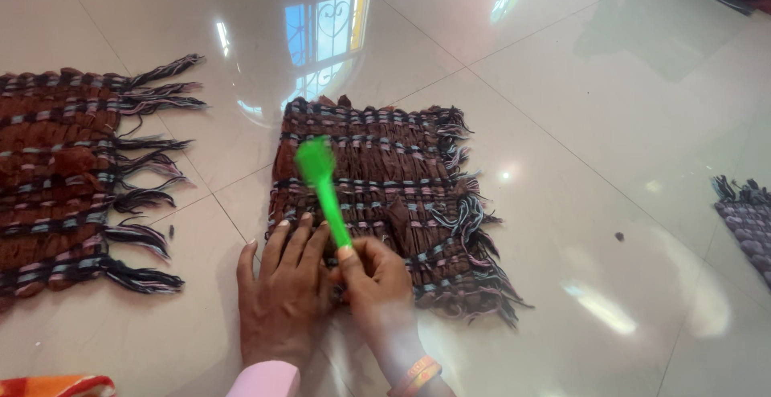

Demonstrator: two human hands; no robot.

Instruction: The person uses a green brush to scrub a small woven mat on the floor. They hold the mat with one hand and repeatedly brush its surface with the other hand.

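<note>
Right hand (376, 276) gripping green brush (323, 182), left hand (283, 288) flat on brown woven mat (385, 196), glossy tiled floor (578, 124)

Glossy pale tiled floor (562, 204) — brown woven mat (385, 196), second mat (64, 180), grey mat (747, 220) directly on it

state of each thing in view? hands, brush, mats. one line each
left hand: flat, palm down, pressing the near edge of the middle mat
right hand: shut on the green brush handle
green brush: held tilted, head blurred over the mat
middle mat: brown woven, flat on the floor, fringe loose on its right side
left mat: flat, untouched, fringe spread
right mat: only a corner in view
tiled floor: glossy, reflecting a window
</note>
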